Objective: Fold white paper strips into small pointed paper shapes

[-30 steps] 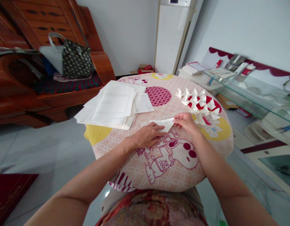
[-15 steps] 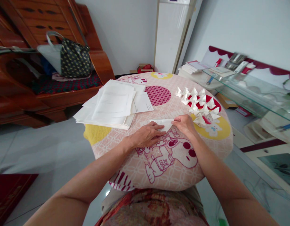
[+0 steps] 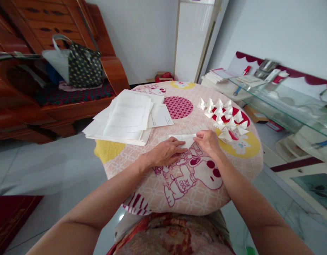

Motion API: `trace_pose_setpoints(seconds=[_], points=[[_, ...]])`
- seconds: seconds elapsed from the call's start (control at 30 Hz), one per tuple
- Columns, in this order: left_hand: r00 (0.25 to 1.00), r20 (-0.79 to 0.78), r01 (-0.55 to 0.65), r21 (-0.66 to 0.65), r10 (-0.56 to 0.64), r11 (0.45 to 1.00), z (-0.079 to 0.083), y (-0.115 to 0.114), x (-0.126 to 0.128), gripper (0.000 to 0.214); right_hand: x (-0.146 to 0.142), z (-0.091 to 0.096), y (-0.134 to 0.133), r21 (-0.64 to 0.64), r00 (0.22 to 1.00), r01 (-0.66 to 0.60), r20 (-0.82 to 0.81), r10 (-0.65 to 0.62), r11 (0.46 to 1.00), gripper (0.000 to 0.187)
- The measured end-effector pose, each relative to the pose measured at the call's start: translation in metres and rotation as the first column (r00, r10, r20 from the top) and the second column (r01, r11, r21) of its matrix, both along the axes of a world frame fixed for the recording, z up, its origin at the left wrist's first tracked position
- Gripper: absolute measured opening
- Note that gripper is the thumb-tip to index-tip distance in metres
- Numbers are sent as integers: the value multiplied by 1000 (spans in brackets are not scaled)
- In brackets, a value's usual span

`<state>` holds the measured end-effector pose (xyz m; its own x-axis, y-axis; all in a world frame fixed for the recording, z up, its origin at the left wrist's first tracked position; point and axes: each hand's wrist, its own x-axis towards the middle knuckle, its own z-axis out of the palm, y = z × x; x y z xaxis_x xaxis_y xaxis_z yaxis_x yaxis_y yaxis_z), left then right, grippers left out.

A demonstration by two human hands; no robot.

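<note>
While a stack of printed sheets [image 3: 126, 118] lies toward the left edge of the round table [image 3: 113, 166], its print too small to read, the person's left hand [image 3: 166, 153] rests flat near the table's middle. The fingers are stretched out, gripping nothing, and press down the near side of a folded paper [image 3: 185, 139]. The paper is white, creased into a blunt point and faintly printed. The right hand [image 3: 209, 141] pinches its right tip between the fingertips. On the pink tablecloth [image 3: 153, 191], just below the hands, a cartoon dog [image 3: 195, 175] wears a shirt reading "JOE COOL". Toward the right edge sits a cluster of small white folded pieces [image 3: 224, 117], close together.
</note>
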<state>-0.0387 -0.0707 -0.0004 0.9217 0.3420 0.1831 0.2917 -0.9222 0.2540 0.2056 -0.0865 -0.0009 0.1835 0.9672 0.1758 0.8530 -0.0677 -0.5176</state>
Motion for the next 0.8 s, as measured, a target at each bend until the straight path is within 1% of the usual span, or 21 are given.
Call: trace_pose_setpoints(seconds=[0.07, 0.13, 0.23, 0.3, 0.33, 0.4, 0.5, 0.67, 0.8], points=[[1000, -12, 1, 9, 0, 1000, 1, 0, 0, 37, -1, 1, -1, 4, 1000, -3, 13, 3, 1000, 5], [1000, -22, 2, 17, -2, 1000, 1, 0, 0, 37, -1, 0, -1, 6, 1000, 0, -7, 0, 1000, 5], [1000, -17, -1, 17, 2, 1000, 1, 0, 0, 38, 3, 0, 2, -19, 990, -7, -139, 5, 1000, 5], [1000, -16, -4, 9, 4, 1000, 1, 0, 0, 38, 7, 2, 6, -68, 973, -54, -226, 38, 996, 9], [1000, -17, -4, 4, 4, 1000, 1, 0, 0, 38, 8, 4, 9, -89, 971, -88, -232, 65, 992, 13], [1000, -25, -4, -6, 3, 1000, 2, 0, -1, 40, 10, 9, 14, -97, 981, -143, -149, 128, 985, 19], [1000, -13, 1, -18, -1, 1000, 1, 1, -1, 41, 11, 16, 20, -85, 976, -206, 58, 211, 975, 24], [999, 36, 29, -23, -28, 999, -2, 1, 0, 39, 10, 20, 23, -107, 893, -345, 270, 361, 932, 20], [999, 49, 21, -12, -20, 1000, -4, 0, 0, 37, 4, 23, 23, -137, 827, -420, 351, 440, 897, 19]])
